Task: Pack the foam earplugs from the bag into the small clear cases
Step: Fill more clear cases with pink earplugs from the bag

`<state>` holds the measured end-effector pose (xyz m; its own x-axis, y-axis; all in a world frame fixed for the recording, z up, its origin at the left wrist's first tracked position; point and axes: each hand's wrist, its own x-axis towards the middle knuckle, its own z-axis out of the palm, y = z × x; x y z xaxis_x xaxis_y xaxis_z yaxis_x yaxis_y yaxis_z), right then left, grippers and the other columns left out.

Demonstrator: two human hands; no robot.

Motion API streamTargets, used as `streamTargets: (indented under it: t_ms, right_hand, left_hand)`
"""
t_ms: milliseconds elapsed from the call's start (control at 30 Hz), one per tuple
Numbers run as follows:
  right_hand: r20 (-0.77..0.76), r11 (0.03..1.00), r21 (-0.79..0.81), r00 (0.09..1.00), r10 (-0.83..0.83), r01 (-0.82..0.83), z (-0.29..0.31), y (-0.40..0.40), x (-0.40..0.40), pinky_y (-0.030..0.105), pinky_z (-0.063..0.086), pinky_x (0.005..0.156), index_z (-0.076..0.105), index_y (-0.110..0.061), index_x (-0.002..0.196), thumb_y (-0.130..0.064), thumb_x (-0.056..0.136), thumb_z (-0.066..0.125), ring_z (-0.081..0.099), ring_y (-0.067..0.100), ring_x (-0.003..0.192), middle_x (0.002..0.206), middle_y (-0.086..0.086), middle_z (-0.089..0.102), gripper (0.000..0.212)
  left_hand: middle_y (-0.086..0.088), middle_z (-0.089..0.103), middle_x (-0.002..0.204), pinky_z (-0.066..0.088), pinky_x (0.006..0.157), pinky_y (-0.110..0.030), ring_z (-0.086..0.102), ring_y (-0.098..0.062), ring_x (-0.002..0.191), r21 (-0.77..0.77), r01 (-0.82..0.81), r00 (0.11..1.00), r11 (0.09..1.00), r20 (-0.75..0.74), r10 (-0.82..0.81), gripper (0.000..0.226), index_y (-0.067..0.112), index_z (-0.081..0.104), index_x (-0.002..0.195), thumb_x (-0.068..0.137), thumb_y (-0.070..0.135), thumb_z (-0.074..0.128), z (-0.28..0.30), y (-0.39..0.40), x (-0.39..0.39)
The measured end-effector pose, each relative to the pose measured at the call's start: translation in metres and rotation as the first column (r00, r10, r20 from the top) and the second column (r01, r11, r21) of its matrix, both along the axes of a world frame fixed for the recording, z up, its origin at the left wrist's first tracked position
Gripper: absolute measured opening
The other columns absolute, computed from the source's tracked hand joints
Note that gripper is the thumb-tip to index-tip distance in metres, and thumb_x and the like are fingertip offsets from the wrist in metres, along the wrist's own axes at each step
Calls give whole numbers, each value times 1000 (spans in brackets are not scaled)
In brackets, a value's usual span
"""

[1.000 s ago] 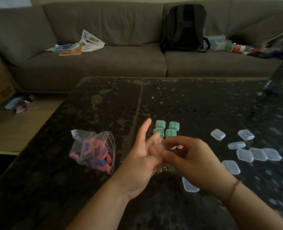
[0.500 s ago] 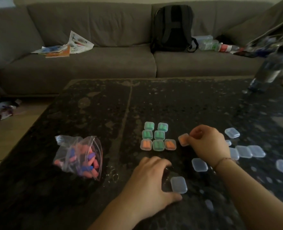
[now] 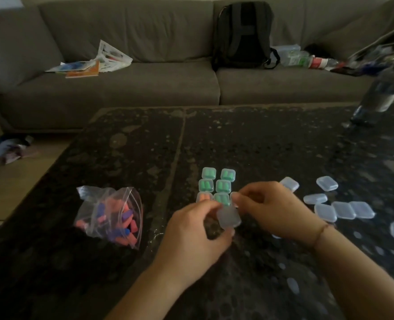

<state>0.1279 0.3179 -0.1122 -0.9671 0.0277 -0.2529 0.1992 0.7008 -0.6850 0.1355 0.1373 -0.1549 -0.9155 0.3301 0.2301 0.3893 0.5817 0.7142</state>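
Note:
A clear zip bag of pink, orange and blue foam earplugs [image 3: 112, 214] lies on the dark table's left. Several closed cases filled with green earplugs [image 3: 216, 183] sit in a block at the table's middle, with an orange-filled case [image 3: 204, 197] at its near left. My left hand [image 3: 194, 236] holds an empty clear case [image 3: 228, 217] by thumb and fingers just in front of that block. My right hand [image 3: 276, 210] meets it from the right, fingertips pinching at the case's upper edge. Several empty clear cases [image 3: 344, 210] lie scattered to the right.
A dark speckled table [image 3: 237, 139] fills the foreground. A plastic bottle [image 3: 380, 95] stands at its far right. Behind is a grey sofa [image 3: 145, 88] with papers [image 3: 92, 64], a black backpack [image 3: 242, 35] and clutter. Wrappers lie on the floor at left.
My right hand set an orange-filled case down beside the block and came back to the middle. My left hand picked an empty case off the table and lifted it.

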Motion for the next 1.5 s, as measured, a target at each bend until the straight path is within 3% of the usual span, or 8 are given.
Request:
streamTargets:
  t_ms: [200, 367, 567, 767, 967, 1067, 1200, 1500]
  right_hand:
    - [-13, 950, -312, 999, -30, 24, 5, -16, 4, 15, 47, 54, 68, -28, 96, -26, 92, 61, 59, 6, 55, 75, -2, 72, 8]
    - [-3, 855, -517, 999, -47, 39, 7, -28, 10, 18, 42, 47, 69, -19, 100, -21, 93, 61, 54, 8, 50, 70, 9, 68, 10]
    - [-69, 802, -597, 997, -35, -13, 6, -33, 14, 16, 45, 51, 70, -20, 102, -24, 90, 63, 60, 7, 57, 75, 1, 69, 15]
    - [-341, 944, -267, 935, 94, -193, 1, -35, 17, 34, 59, 76, 64, -40, 108, -54, 71, 67, 65, 8, 87, 100, -17, 67, 40]
    - [-499, 946, -181, 854, 146, -268, -7, -40, 16, 28, 55, 85, 63, -41, 119, -54, 81, 59, 57, 3, 108, 113, -23, 58, 40]
    - [-660, 986, 44, 736, 151, -163, -8, -42, 20, 15, 53, 80, 63, -32, 114, -52, 82, 55, 59, -2, 98, 109, -23, 57, 39]
    - [-752, 957, 249, 594, 287, -148, -10, -42, 22, 23, 57, 67, 67, -21, 98, -43, 95, 53, 63, 2, 86, 104, -13, 63, 26]
    - [-759, 910, 406, 524, 386, -81, -14, -48, 23, 32, 54, 50, 69, -19, 89, -38, 89, 53, 65, 7, 68, 92, -6, 69, 25]
  left_hand:
    - [21, 74, 103, 52, 83, -11, 67, 6, 101, 274, -86, 988, 958, 148, 47, 37, 32, 69, 115, 81, 26, 83, 2, -12, -1]
    - [3, 78, 108, 59, 87, -30, 74, -11, 101, 631, -224, 834, 742, 518, -189, 41, 25, 69, 120, 80, 36, 65, 11, -15, 1]
    - [-10, 77, 104, 58, 83, -33, 72, -18, 87, 772, -330, 761, 543, 558, -331, 31, 21, 81, 104, 89, 32, 56, 17, -17, 4]
    - [-12, 76, 114, 60, 85, -32, 74, -23, 105, 780, -335, 738, 528, 566, -368, 35, 12, 74, 113, 90, 34, 59, 22, -21, 5]
    - [-22, 73, 118, 63, 79, -34, 75, -28, 103, 832, -493, 643, 255, 546, -537, 36, 4, 75, 113, 89, 28, 60, 28, -22, 8]
    - [-20, 75, 111, 63, 82, -35, 76, -26, 97, 838, -493, 684, 234, 539, -491, 32, 3, 70, 111, 88, 23, 63, 25, -24, 6]
    - [-18, 75, 112, 61, 92, -38, 74, -28, 104, 843, -455, 726, 286, 537, -430, 32, 3, 64, 115, 89, 23, 63, 21, -27, 5]
    - [-19, 74, 116, 61, 90, -39, 72, -31, 109, 834, -437, 749, 338, 545, -376, 39, 3, 63, 115, 79, 17, 69, 13, -34, 8]
